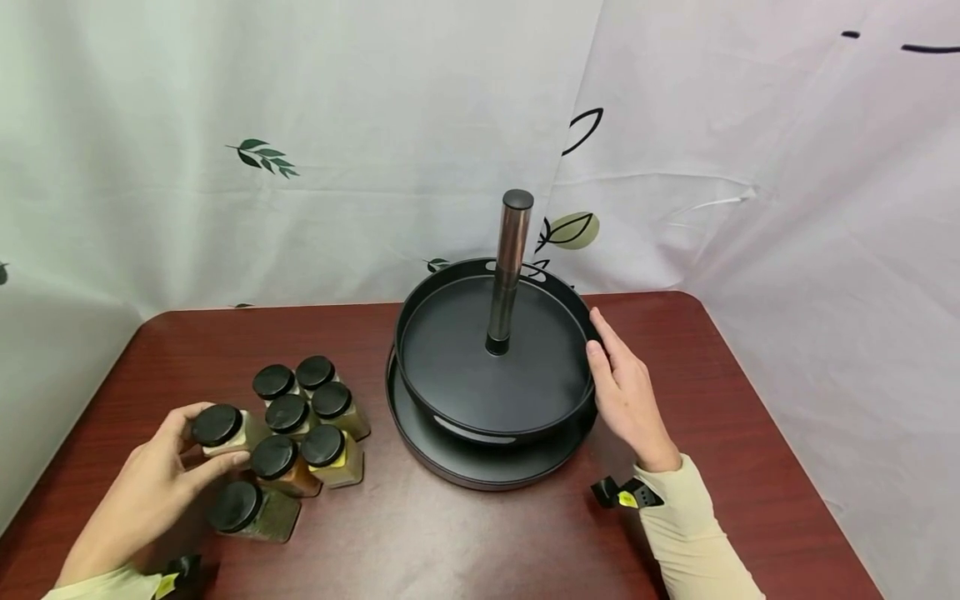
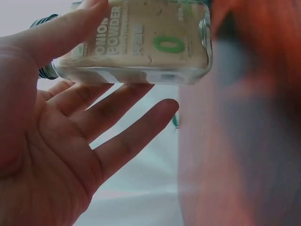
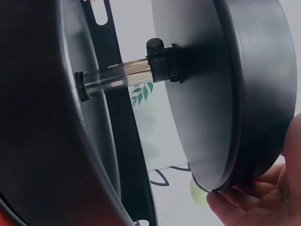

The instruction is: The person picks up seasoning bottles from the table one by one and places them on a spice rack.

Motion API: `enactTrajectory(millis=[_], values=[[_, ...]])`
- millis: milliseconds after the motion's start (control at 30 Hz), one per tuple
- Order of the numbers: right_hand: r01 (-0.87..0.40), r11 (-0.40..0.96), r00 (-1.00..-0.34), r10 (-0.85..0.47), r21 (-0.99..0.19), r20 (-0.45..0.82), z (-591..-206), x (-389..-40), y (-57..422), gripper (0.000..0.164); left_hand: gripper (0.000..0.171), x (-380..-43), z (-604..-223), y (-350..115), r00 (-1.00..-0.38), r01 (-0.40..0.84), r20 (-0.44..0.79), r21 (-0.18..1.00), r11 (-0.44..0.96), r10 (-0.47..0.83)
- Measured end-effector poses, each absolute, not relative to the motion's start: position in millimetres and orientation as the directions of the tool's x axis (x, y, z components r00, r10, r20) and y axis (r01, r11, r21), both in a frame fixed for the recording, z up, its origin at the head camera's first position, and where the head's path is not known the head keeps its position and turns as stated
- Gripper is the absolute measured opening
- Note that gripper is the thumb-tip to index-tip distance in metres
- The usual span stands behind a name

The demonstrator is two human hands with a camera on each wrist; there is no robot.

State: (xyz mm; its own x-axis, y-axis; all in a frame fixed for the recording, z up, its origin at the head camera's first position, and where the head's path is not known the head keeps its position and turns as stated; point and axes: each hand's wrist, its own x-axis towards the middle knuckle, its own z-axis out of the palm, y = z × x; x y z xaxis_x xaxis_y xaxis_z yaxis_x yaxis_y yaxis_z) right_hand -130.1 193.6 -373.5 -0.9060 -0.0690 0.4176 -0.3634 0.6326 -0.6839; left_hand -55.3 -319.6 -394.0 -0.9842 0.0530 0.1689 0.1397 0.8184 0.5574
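left hand (image 1: 138, 487) grasping a jar (image 1: 231, 431); right hand (image 1: 626, 396) laid against a stand (image 1: 468, 392)

inspected from beside the table (image 1: 450, 546), near edge first. both forearms wear pale sleeves (image 1: 693, 533). a green jar (image 1: 258, 512) stands beside the left hand. the left hand pinches its jar between thumb and fingers, beyond the green jar and just beside an orange jar (image 1: 288, 471); the label reads onion powder. whether that jar's base touches the table, i cannot tell. next come a yellow jar (image 1: 333, 458) and four more jars (image 1: 287, 414), every lid black. near them, the stand's lower tray (image 1: 480, 471) rests on the table. the right hand is unclenched, fingers extended and touching the upper tray's (image 1: 450, 333) outer wall. a metallic post (image 1: 510, 262) rises from that tray's middle. behind the table hangs a white cloth (image 1: 390, 125), printed with leaves (image 1: 264, 156).
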Motion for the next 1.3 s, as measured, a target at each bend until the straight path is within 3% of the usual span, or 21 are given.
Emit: enactTrajectory(millis=[433,800,1033,1300], values=[[-0.358,0.64,-0.904,-0.057,-0.68,0.423,-372.8,-130.9,192.5,0.044,0.072,-56.2,-361.0,-320.8,-0.965,0.122,0.26,0.539,0.833,-0.027],[-0.35,0.635,-0.908,-0.052,-0.689,0.415,-373.0,-128.7,192.9,0.044,0.076,-59.7,-324.6,-307.4,-0.954,0.1,0.296,0.446,0.889,-0.042],[-0.353,0.639,-0.904,-0.044,-0.683,0.426,-373.2,-128.8,192.3,0.044,0.082,-65.1,-306.6,-299.5,-0.948,0.102,0.315,0.449,0.887,-0.051],[-0.346,0.634,-0.908,-0.042,-0.691,0.416,-374.4,-128.8,192.8,0.044,0.076,-73.9,-288.3,-284.9,-0.944,0.149,0.329,0.479,0.865,-0.019]])
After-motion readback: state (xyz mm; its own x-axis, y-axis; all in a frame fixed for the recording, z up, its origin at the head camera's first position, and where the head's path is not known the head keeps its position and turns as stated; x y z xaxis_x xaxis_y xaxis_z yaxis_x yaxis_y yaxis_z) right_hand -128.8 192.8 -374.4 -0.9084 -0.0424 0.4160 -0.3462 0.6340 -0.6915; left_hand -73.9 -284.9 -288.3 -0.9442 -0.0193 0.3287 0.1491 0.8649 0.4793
